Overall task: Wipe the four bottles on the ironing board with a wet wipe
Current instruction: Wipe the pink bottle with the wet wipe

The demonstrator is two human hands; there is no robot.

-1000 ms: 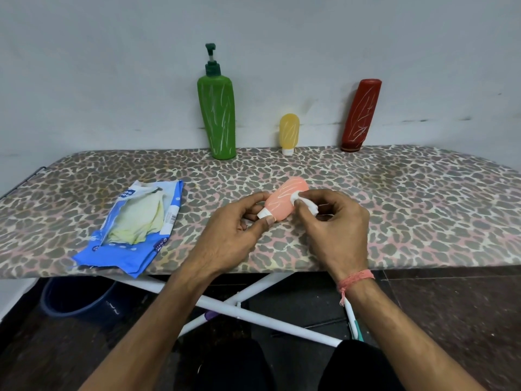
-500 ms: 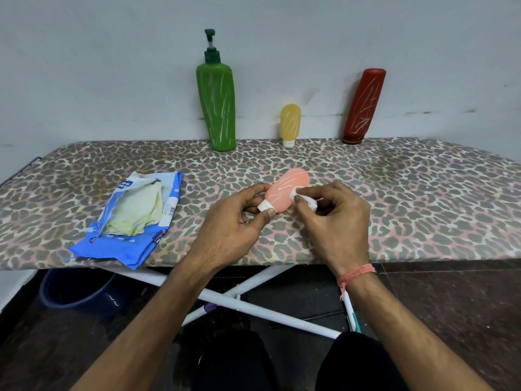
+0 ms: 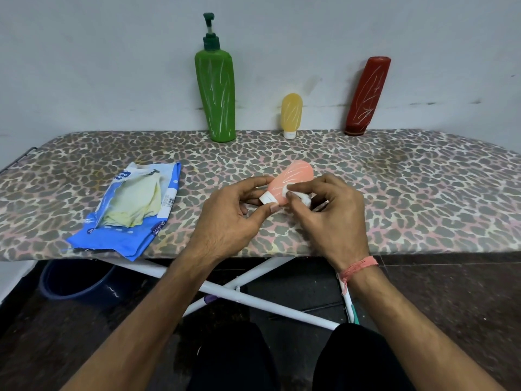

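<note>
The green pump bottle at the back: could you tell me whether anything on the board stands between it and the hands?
Nothing visible does. The board is bare between the hands and the green pump bottle. The left hand grips the pink bottle and the right hand pinches the wipe, so both are occupied.

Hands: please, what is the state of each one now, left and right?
Left hand: fingers pinch the pink bottle at its white cap end.
Right hand: fingers pinch the wet wipe against the pink bottle.
</note>
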